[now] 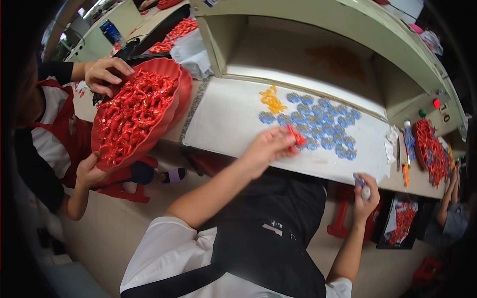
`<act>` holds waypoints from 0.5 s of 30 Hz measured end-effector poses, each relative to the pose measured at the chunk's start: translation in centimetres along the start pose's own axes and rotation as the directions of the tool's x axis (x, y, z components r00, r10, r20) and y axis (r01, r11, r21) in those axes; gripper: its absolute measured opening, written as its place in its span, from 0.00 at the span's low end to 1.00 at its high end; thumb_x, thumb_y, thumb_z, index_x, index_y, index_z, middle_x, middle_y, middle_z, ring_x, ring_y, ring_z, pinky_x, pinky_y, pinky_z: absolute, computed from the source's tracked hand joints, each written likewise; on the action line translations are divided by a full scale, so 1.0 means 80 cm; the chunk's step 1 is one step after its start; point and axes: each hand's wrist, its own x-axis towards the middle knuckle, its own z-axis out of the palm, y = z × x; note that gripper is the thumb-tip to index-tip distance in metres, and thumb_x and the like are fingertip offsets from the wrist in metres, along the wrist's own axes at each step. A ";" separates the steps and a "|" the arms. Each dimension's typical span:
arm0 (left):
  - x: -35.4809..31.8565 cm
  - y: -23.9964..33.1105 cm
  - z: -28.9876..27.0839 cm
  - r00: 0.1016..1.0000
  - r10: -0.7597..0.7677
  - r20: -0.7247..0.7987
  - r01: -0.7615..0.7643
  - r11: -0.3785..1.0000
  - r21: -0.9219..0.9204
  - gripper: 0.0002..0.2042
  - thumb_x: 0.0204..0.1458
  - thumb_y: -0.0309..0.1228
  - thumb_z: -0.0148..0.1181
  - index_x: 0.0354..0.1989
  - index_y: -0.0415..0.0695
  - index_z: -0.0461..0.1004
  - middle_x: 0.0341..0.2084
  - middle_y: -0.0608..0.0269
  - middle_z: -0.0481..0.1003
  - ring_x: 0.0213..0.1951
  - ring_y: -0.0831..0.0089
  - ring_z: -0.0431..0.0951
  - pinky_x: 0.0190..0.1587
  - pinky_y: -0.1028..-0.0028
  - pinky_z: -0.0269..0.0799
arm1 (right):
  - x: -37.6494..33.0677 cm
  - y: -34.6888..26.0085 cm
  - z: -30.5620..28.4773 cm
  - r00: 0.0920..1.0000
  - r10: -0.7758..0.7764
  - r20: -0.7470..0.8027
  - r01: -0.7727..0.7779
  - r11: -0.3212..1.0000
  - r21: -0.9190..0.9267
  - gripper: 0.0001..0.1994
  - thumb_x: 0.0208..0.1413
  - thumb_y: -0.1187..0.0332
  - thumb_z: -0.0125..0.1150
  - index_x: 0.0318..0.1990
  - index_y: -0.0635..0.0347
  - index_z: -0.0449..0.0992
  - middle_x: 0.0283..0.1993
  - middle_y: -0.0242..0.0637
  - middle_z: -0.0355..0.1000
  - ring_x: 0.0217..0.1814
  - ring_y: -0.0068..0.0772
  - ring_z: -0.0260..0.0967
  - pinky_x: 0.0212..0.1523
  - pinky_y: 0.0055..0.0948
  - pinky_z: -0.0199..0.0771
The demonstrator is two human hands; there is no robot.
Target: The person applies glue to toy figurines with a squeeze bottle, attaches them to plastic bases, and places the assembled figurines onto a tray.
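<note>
My left hand (268, 151) pinches a small glossy red plastic piece (297, 138) just above the near edge of the white work surface (223, 119). Close beyond it lie several translucent blue scalloped pieces (318, 116) with yellowish centres, spread in loose rows. A little heap of orange-yellow plastic pieces (272, 100) sits at their far left. Off the front edge to the right, my right hand (366, 201) is closed round a small bottle (366, 192) with a whitish rounded end and a bluish tip; the fingers cover most of it.
At left, a person's hands (102, 74) hold a red scalloped basin (174, 89) heaped with red figures. A pale booth (308, 49) arches over the far side. At right are an orange-handled tool (405, 175), another bottle (408, 141), a red basket (421, 144) and a black tray (380, 243).
</note>
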 end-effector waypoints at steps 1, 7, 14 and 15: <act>0.012 0.004 -0.009 0.999 0.045 -0.012 -0.045 0.998 0.048 0.10 0.51 0.30 0.50 0.40 0.39 0.67 0.35 0.60 0.72 0.33 0.77 0.73 0.40 0.76 0.70 | 0.002 0.001 0.002 0.998 0.054 -0.029 -0.052 0.998 0.042 0.09 0.40 0.82 0.54 0.33 0.67 0.70 0.32 0.42 0.69 0.35 0.34 0.67 0.40 0.26 0.65; 0.008 0.030 0.026 0.994 0.105 -0.021 -0.102 0.989 0.109 0.11 0.52 0.31 0.49 0.41 0.40 0.66 0.36 0.57 0.71 0.33 0.76 0.73 0.39 0.77 0.69 | 0.009 -0.032 0.013 0.992 0.125 0.023 -0.124 0.907 0.403 0.08 0.43 0.80 0.54 0.35 0.65 0.71 0.41 0.45 0.68 0.42 0.31 0.66 0.37 0.23 0.69; -0.057 -0.011 0.085 0.937 -0.233 0.260 0.246 0.969 -0.018 0.12 0.51 0.31 0.50 0.41 0.38 0.65 0.35 0.56 0.71 0.34 0.74 0.74 0.39 0.77 0.70 | -0.031 -0.055 -0.005 0.987 0.080 0.136 -0.152 0.719 0.679 0.09 0.44 0.80 0.54 0.36 0.66 0.68 0.36 0.47 0.68 0.34 0.28 0.67 0.25 0.19 0.70; -0.060 -0.014 0.092 0.933 -0.254 0.255 0.268 0.963 -0.021 0.12 0.51 0.31 0.49 0.42 0.39 0.65 0.34 0.55 0.71 0.33 0.74 0.74 0.38 0.76 0.71 | -0.036 -0.058 -0.007 0.989 0.092 0.114 -0.145 0.729 0.669 0.09 0.44 0.78 0.56 0.35 0.66 0.67 0.33 0.49 0.68 0.31 0.30 0.67 0.22 0.20 0.70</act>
